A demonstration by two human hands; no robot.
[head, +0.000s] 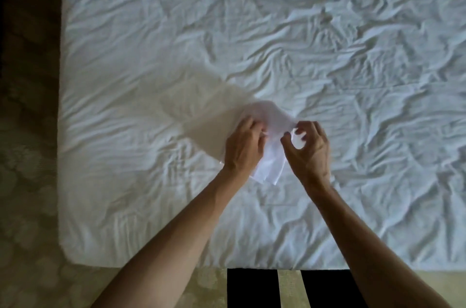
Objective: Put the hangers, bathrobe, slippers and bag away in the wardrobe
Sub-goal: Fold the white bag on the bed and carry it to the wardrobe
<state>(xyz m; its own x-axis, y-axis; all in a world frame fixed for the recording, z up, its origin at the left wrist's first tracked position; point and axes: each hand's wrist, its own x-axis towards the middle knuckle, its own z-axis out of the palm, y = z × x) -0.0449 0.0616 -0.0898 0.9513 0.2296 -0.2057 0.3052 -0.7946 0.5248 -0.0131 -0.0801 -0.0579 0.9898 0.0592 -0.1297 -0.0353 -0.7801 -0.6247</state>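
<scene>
Gripping a thin white bag above the rumpled bed, the left hand clutches one edge; the right hand pinches the other. Step judged: folding the bag. Next move: flatten it, carry it to the wardrobe, unseen here.

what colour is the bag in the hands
White, thin and crumpled bag, seen in the head view.

Your bed and the floor

A big bed with a wrinkly white sheet fills most of your view. Patterned carpet runs down the left side and along the bottom.
</scene>
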